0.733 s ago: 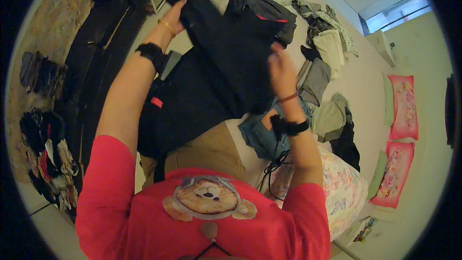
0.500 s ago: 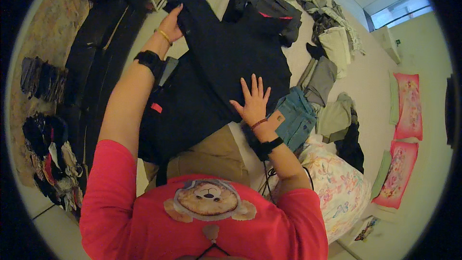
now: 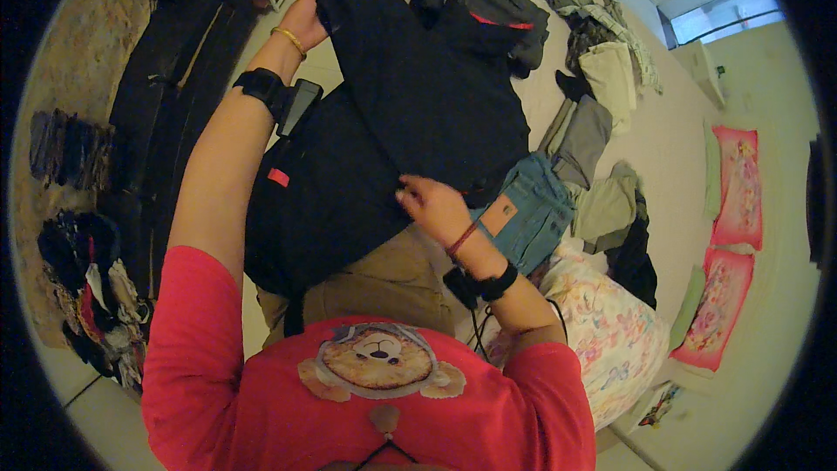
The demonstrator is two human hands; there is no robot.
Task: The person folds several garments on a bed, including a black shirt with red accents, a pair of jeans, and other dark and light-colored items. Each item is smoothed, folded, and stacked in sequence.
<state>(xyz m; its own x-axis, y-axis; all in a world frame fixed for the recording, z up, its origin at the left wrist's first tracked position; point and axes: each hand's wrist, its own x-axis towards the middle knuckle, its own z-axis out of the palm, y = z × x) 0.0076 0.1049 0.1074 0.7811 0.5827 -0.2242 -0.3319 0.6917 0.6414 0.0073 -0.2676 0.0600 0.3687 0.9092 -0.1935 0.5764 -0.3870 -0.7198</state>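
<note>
The left hand grips the black garment by its far end, seemingly keeping it spread between both hands; the right hand bunches its fingers at the near edge, whether pinching I cannot tell, beside blue jeans.

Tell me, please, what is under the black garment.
Tan trousers run under the near edge of the black garment; whatever else it covers cannot be seen.

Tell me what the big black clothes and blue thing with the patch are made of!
The big black clothes look like soft, matte cloth, fibre unclear: they drape without shine. The blue thing seems matte denim: faded colour, jeans-style patch.
</note>
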